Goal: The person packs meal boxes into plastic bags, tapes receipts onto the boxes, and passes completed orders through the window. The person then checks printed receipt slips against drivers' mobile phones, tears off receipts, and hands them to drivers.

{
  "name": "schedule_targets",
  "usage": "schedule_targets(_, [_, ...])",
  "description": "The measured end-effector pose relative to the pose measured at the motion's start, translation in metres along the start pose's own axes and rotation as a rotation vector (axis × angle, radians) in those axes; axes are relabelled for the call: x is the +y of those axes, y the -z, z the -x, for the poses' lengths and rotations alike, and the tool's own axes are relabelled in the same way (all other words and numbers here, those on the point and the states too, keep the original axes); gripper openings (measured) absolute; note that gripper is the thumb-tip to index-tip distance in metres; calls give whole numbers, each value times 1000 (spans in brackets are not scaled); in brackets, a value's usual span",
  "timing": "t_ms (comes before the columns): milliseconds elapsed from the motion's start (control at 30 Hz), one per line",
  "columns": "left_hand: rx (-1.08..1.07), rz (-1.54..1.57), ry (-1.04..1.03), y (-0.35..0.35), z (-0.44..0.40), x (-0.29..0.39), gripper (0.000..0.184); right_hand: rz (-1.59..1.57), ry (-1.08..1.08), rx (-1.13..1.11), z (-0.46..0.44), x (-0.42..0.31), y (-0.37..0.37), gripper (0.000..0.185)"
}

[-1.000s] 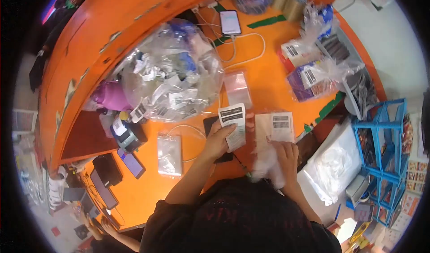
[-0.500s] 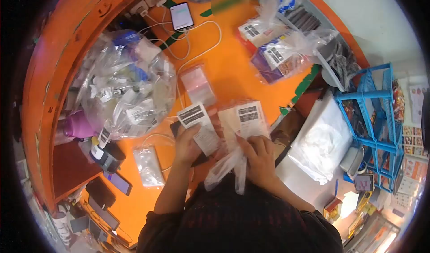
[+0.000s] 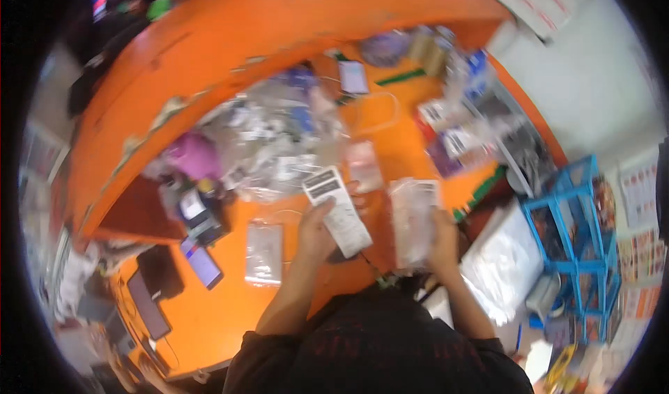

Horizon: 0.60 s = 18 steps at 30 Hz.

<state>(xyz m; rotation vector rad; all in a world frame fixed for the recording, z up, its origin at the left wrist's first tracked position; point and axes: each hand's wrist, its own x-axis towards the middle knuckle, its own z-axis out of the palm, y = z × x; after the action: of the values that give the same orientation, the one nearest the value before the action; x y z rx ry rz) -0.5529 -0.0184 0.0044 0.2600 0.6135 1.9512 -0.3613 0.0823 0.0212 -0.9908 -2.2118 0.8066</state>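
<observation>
My left hand is closed on a white printed label slip with dark blocks near its far end. Something dark shows just below the slip; I cannot make out what it is. On the other side, my right hand grips a flat package in clear plastic by its right edge. The package is pale, and blur hides what is inside. Beyond the slip, a pink and white packet lies on the orange table. A clear plastic packet lies to the left of my left forearm.
A large clear bag of mixed wrappers fills the far left of the table. Labelled bagged packages lie at the far right. A phone is at the back, another phone at left. Blue racks stand right.
The view has swung so that more of the shelf edge shows. My right hand has turned the package; its label and loose plastic ends no longer show. The slip stays in my left hand.
</observation>
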Motion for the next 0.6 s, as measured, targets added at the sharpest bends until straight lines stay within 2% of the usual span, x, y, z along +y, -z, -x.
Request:
schedule_targets(67, [-70,49,-82,7,7,18,48,-205,-31,-8,-26,14,28,24])
schedule_targets(100, [-67,47,-147,13,11,27,48,-69,38,7,-39,-33,54,23])
schedule_targets(167, [-15,-45,-100,24,15,38,48,209,170,66,-69,-129,107,20])
schedule_targets(267, [68,-87,-98,44,24,47,43,322,679,102,-147,-187,120,28])
schedule_targets(300, [128,-78,-109,48,29,50,39,318,740,82,-173,-224,106,29])
schedule_targets(333, [50,-86,-122,54,31,50,37,281,743,16,-205,-270,73,31])
schedule_targets(367, [163,-193,-16,79,30,42,38,215,694,-68,-234,-313,41,33])
schedule_targets(400, [14,-266,-240,84,27,39,40,147,637,-150,-253,-361,13,36])
schedule_targets(433, [147,-521,-133,88,32,44,32,-104,752,-132,-296,-370,-40,27])
schedule_targets(467, [140,-537,-152,89,31,48,32,-176,753,-196,-298,-399,-65,27])
schedule_targets(500, [147,-540,-158,88,29,49,35,-215,781,-220,-340,-418,-117,33])
schedule_targets(567, [167,-544,-157,97,28,57,37,-411,815,-276,-355,-449,-181,40])
schedule_targets(600, [91,-929,-208,105,31,62,30,-378,793,-286,-354,-464,-197,45])
